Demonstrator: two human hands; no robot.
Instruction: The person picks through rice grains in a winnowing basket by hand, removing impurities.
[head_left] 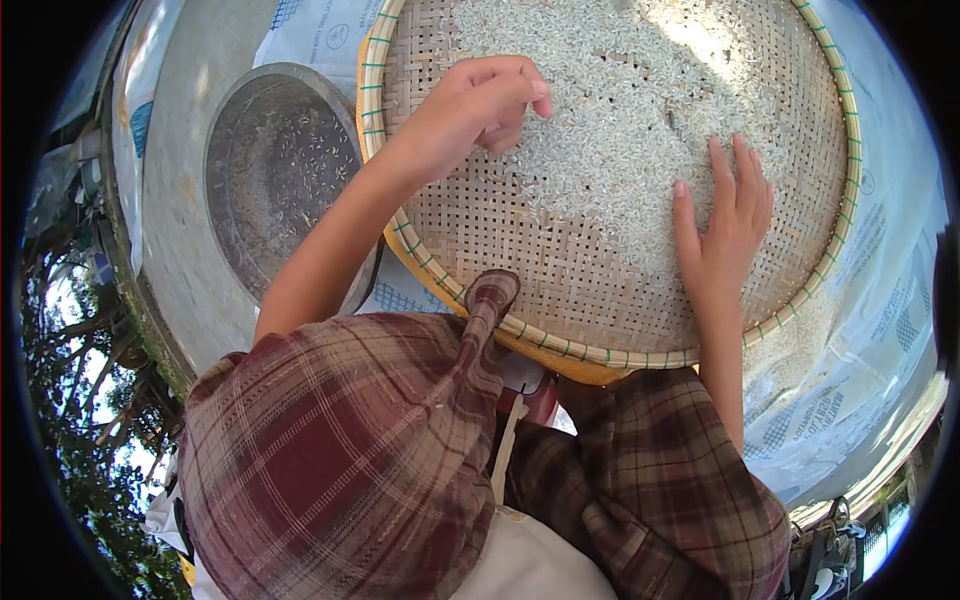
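A large round woven tray [440, 215] with a green-stitched rim lies in front of me, and pale grains [600, 150] are spread over its upper and middle part. My left hand [490, 105] is over the left part of the tray, its fingers curled together in a pinch; what they hold, if anything, is too small to make out. On the right, my right hand [730, 215] rests on the grains at their edge, fingers spread and pointing away from me, holding nothing.
A dark round basin [235, 170] with a few scattered grains stands left of the tray, partly behind my left forearm. Printed white sacks [870, 330] lie under and around the tray. Plaid cloth [330, 440] covers my lap. Trees show at the far left.
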